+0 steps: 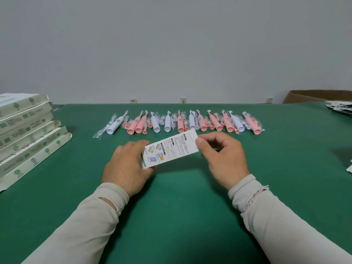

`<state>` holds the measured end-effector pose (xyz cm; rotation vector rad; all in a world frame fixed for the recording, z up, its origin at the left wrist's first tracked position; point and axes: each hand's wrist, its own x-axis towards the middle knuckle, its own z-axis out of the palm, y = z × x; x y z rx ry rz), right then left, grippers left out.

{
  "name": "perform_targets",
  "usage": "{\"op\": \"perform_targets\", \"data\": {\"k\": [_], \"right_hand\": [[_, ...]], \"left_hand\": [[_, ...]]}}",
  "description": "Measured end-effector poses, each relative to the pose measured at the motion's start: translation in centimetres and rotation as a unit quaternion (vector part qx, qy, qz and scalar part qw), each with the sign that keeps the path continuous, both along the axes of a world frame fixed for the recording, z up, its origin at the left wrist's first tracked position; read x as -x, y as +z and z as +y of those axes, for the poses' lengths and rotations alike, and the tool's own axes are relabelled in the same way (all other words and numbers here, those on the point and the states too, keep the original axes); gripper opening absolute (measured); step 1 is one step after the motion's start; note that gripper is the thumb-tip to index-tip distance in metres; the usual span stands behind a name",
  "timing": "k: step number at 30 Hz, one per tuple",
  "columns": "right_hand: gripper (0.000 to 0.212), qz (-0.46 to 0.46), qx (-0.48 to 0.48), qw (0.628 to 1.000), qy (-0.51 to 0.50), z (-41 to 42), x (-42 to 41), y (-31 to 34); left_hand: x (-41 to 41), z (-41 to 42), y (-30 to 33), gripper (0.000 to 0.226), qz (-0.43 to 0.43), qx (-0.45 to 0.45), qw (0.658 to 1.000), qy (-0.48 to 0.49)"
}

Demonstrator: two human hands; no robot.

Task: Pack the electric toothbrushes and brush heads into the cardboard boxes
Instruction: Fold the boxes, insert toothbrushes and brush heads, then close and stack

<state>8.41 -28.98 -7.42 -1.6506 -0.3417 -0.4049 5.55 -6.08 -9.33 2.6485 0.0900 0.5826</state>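
A flat white cardboard box (pixel 172 149) with printed text and pictures is held above the green table (pixel 181 206), tilted up to the right. My left hand (pixel 126 166) grips its lower left end, and my right hand (pixel 222 159) pinches its upper right end between thumb and fingers. Behind the box lies a row of several pink toothbrushes (pixel 139 125) and white toothbrushes (pixel 115 125), with bagged brush heads (pixel 102 130) among them.
A stack of several flat pale boxes (pixel 26 134) lies at the table's left edge. Printed papers (pixel 341 107) lie at the far right, with a brown carton (pixel 316 96) behind them. A grey wall with sockets stands behind the table.
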Motion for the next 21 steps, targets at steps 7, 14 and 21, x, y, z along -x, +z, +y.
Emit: {"op": "perform_targets", "data": {"k": [7,14,21], "right_hand": [[0.014,0.003,0.007,1.000,-0.001,-0.4,-0.3,-0.1],[0.024,0.018,-0.003,0.995,0.096,1.1,-0.1,-1.0],[0.043,0.148,-0.177,0.973,-0.014,0.7,-0.4,-0.7]], "left_hand": [[0.1,-0.1,0.1,0.044,0.007,-0.002,1.000,0.000],[0.5,-0.2,0.4,0.061,-0.016,0.015,1.000,-0.006],[0.3,-2.0,-0.8,0.069,-0.057,0.084,0.989,-0.111]]}}
